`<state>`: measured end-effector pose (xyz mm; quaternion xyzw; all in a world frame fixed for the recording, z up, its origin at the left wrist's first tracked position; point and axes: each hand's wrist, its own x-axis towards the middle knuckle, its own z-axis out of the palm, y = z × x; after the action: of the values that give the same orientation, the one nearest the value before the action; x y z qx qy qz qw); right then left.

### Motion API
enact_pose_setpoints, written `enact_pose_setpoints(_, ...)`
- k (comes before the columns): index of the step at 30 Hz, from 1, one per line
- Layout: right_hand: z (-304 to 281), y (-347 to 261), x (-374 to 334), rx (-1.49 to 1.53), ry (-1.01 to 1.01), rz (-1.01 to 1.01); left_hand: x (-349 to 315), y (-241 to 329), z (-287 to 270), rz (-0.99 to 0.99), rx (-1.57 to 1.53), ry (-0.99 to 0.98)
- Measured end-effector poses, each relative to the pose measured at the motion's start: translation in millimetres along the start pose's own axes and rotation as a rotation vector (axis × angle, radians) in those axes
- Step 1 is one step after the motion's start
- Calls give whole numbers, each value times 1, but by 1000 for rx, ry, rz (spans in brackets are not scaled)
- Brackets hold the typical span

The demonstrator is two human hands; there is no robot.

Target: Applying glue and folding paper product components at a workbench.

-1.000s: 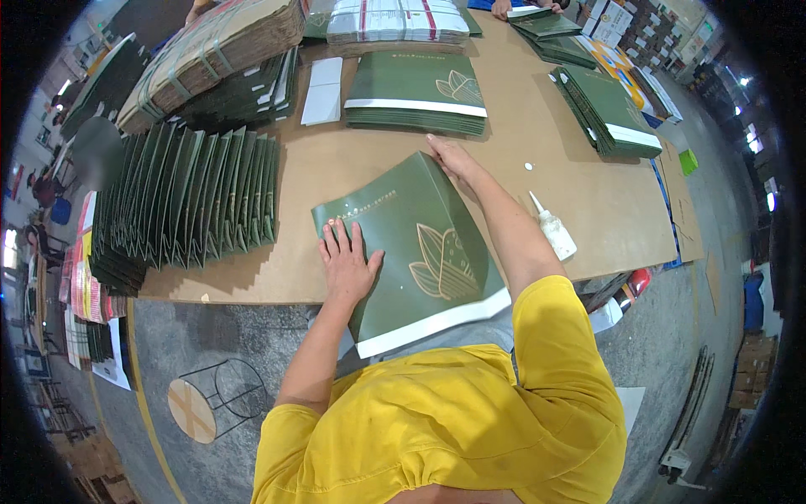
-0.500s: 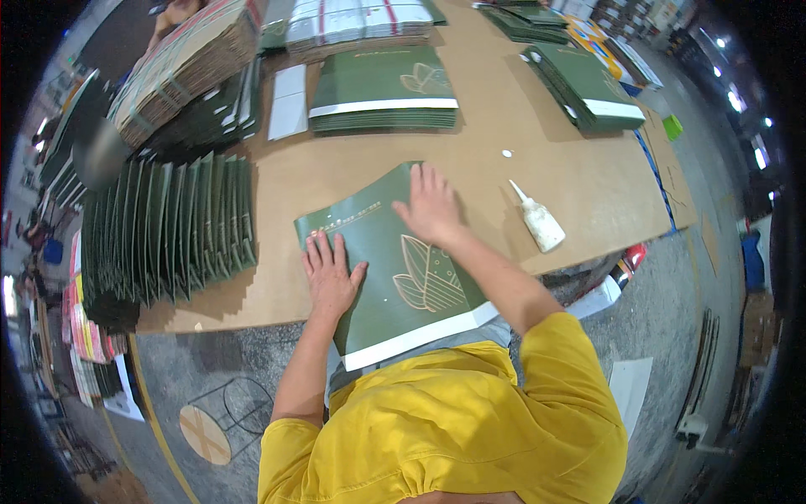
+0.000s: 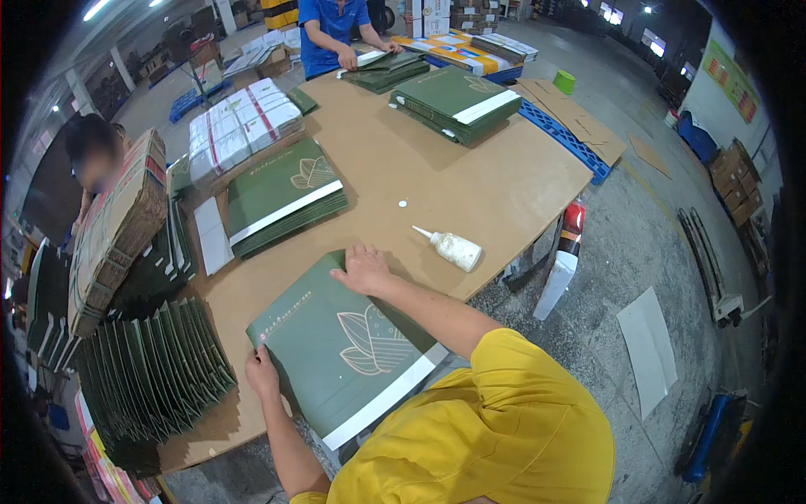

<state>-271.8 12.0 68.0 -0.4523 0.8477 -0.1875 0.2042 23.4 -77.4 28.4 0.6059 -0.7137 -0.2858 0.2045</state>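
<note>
A flat green paper bag with a gold leaf print and a white strip along its near edge lies on the table in front of me, its near end against my body. My left hand holds its left edge, thumb on top and fingers partly hidden. At the far right corner rests my right hand, fingers stretched out and thumb apart. Beyond that hand, a squeeze bottle with a thin nozzle lies on its side. A small white spot is on the tabletop.
Green bag stacks stand at the far left and far right. A fanned row of bags fills the left, near a strapped brown bundle. A co-worker in blue handles bags across the table; another person sits at left.
My view has swung to the right and up. The left hand has gone from lying flat on the bag to holding its left edge. The right hand stays at the far corner.
</note>
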Motion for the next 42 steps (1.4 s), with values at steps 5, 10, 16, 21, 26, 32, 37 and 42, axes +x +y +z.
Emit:
enact_pose_setpoints(5, -1, 12, 13, 161, -41, 94, 31, -11, 29, 187, -350, 22)
enact_pose_setpoints(10, -2, 17, 43, 99, 118, 130, 53, 25, 44, 209, -170, 79)
enact_pose_setpoints(16, 7, 37, 56, 140, 242, 126, 59, 29, 61, 114, -195, 51)
enact_pose_setpoints(21, 28, 35, 59, 113, 199, 116, 49, 26, 60, 68, -256, 33)
enact_pose_setpoints(26, 38, 48, 48, -442, 335, -275, 41, 44, 70, 357, 513, 116)
enact_pose_setpoints(32, 40, 47, 52, -465, 464, -410, 49, 44, 67, 469, 491, -32)
enact_pose_setpoints(37, 42, 43, 64, -481, 173, -194, 42, 45, 65, 323, 214, -153)
enact_pose_setpoints(42, -3, 82, 52, -158, 94, -434, 40, 53, 83, 425, 205, -163)
